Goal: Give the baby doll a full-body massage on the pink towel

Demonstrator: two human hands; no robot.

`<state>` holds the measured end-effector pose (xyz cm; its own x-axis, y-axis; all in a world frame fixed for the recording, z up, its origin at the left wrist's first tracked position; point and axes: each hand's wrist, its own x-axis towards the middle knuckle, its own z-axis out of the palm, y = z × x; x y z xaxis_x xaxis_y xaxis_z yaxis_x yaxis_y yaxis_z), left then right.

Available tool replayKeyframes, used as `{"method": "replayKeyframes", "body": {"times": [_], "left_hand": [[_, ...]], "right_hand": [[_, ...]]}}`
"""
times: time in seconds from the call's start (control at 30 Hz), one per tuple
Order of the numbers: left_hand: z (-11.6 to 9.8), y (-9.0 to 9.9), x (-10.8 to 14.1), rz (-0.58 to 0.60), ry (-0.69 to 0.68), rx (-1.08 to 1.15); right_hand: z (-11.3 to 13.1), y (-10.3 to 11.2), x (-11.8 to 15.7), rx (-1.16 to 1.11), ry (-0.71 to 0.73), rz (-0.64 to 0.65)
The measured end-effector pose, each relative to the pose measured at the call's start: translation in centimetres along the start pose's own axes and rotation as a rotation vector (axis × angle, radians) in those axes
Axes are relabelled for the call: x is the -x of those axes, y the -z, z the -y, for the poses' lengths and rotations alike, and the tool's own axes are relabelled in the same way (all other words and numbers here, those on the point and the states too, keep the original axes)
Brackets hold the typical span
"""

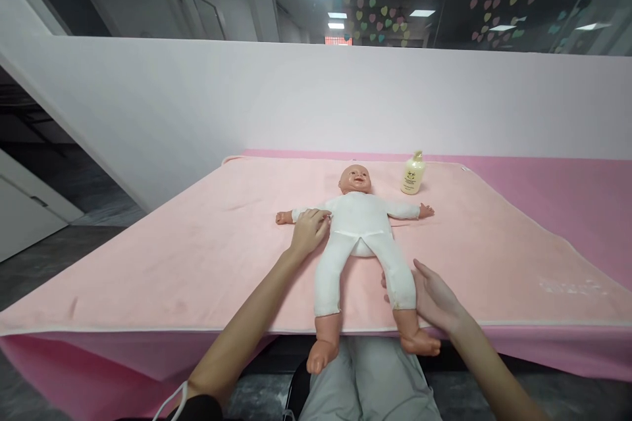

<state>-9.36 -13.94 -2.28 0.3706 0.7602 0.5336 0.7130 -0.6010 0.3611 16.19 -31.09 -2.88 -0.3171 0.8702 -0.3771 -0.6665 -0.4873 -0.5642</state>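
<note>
Doll (363, 214) is showing plain white body, orange-tan head (355, 180) and feet (323, 355). Towel (197, 256) is showing peach; whitish trim (148, 330) is running along counter (557, 191) near edge, pale lettering (573, 287) sitting toward near right corner. Counter is showing stronger pink along right edge. Bottle (413, 174), toward far edge, is showing pale yellow, dark print.

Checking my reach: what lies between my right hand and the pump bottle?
In the head view, an outstretched arm of the baby doll and bare peach blanket.

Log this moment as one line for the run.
doll: face up on blanket | left hand: at doll's arm | right hand: cupped under doll's leg | bottle: upright near head
</note>
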Motion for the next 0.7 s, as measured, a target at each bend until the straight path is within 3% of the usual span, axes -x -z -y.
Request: {"method": "replayKeyframes", "body": {"times": [0.17,0.3,0.5,0.63,0.7], "left_hand": [[0.4,-0.5,0.4,0.071,-0.060,-0.038],[0.7,-0.6,0.5,0.056,-0.049,-0.015],[0.7,-0.5,-1.0,0.034,-0.034,0.088],[0.0,-1.4,-4.5,-0.009,0.060,0.159],[-0.4,-2.5,-6.3,0.034,0.164,0.209]], "right_hand": [[-4.0,0.2,3.3,-0.116,0.077,-0.004],[-4.6,0.1,3.9,-0.095,0.118,-0.072],[-1.3,-0.9,0.6,0.020,0.219,-0.153],[2.1,-2.0,-3.9,0.077,0.177,-0.266],[3.5,-2.3,-6.6,0.089,0.236,-0.313]]}}
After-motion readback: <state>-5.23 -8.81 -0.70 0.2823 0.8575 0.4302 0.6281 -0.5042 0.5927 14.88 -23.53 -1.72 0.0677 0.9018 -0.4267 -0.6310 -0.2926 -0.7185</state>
